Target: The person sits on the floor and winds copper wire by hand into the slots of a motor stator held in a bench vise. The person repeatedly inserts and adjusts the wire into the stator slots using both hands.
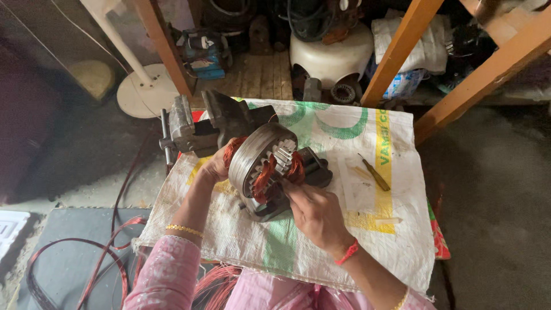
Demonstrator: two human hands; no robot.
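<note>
Near edge: loose loops of red winding wire [109,252] trail off the bench. Right hand [314,213], fingers pinched narrowly on the copper coil [268,175] at the open face of the motor stator [261,156]. Left hand [215,166] cups the stator's far rim; how tightly it closes cannot be told. The stator stands on edge on a dark stand [298,181] over a woven sack [321,229]. Right of it lies a screwdriver [376,173]; behind it, a bench vise [198,126]. Risk, as judged: the laminated slot edges may scrape the wire's enamel, or the tilted stator may roll off its stand.
</note>
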